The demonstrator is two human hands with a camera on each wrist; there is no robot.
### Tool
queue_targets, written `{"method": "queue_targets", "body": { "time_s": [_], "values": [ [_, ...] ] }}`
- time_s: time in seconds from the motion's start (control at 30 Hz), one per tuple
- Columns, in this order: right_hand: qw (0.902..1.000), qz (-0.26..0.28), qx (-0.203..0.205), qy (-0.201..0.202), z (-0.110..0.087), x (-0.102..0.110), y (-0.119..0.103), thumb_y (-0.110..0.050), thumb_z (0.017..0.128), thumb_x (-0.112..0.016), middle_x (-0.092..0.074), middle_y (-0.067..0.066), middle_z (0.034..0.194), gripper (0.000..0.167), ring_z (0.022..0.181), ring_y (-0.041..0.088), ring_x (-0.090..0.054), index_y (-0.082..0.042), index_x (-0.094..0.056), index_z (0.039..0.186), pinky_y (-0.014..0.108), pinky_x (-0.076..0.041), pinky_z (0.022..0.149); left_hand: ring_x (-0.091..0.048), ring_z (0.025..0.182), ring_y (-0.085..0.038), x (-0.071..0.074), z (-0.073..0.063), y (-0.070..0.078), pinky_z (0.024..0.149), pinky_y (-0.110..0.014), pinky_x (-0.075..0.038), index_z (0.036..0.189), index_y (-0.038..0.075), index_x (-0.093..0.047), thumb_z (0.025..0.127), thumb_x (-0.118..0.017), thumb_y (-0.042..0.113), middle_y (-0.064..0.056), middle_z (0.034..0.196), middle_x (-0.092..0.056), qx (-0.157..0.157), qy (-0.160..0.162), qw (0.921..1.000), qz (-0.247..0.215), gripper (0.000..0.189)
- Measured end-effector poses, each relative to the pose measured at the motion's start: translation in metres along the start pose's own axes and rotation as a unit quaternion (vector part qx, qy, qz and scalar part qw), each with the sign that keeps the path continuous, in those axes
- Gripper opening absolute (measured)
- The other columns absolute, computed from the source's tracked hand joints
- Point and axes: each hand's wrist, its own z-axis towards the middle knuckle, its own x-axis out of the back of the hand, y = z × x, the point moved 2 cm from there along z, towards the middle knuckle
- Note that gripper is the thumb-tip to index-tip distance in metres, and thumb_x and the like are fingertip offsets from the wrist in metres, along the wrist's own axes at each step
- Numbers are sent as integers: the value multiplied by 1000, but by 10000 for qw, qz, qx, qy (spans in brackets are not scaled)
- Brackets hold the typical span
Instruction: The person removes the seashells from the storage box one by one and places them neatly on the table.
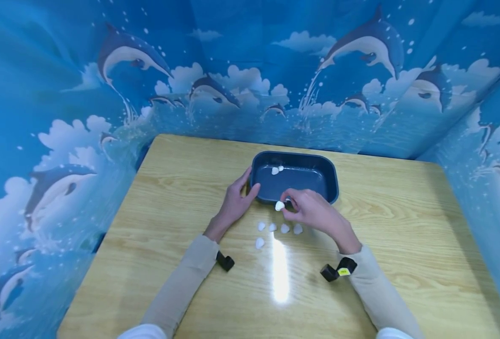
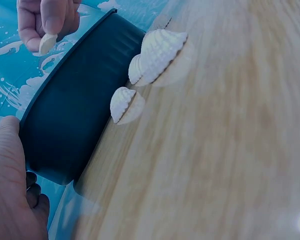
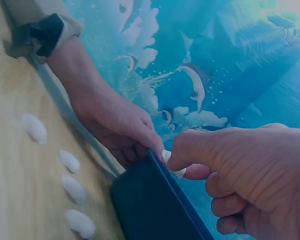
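My left hand (image 1: 236, 200) rests against the left side of a dark blue rectangular tray (image 1: 259, 157), its thumb at the near left corner. Above the near rim, my right hand (image 1: 313, 211) pinches a small white seashell (image 1: 279, 205) between thumb and finger. The left wrist view also shows this pinched shell (image 2: 47, 44), beyond the tray wall (image 2: 72, 105). Inside the tray lie two white shells (image 1: 275, 171) near the back left. On the table in front of it are several more shells (image 1: 285, 228), most in a row.
The wooden table (image 1: 165, 197) extends to both sides of the tray. Blue curtains (image 1: 241, 42) printed with dolphins hang behind and beside it. A single shell (image 1: 260, 243) sits nearer than the row, left of a bright light reflection.
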Motion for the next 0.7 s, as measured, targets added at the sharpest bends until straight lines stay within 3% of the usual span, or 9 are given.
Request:
{"method": "queue_targets", "body": {
  "time_s": [0.13, 0.4, 0.7],
  "values": [
    [9998, -38, 141, -120, -8, -11, -6, -17, 92, -76, -43, -13, 60, 19, 51, 1, -36, -8, -73, 109, 20, -29, 47, -33, 154, -19, 0, 0, 0, 126, -36, -31, 162, 2, -33, 108, -58, 37, -17, 166, -35, 44, -3, 10000, 4, 68],
    [9971, 134, 176, -727, -25, -43, -7, -18, 92, -77, -49, -17, 60, 22, 51, -3, -39, -8, -72, 112, 18, -36, 46, -33, 154, -20, 1, 1, 1, 126, -37, -31, 162, 2, -33, 108, -57, 37, -18, 166, -36, 15, 25, 10000, 68, 68],
    [9962, 11, 320, -816, -31, -61, -6, -18, 92, -74, -48, -16, 63, 20, 54, -3, -37, -8, -74, 110, 18, -35, 49, -33, 154, -19, 1, 0, 2, 127, -36, -30, 162, 4, -33, 109, -57, 38, -16, 166, -36, 14, 10, 10000, 63, 68]
  ]
}}
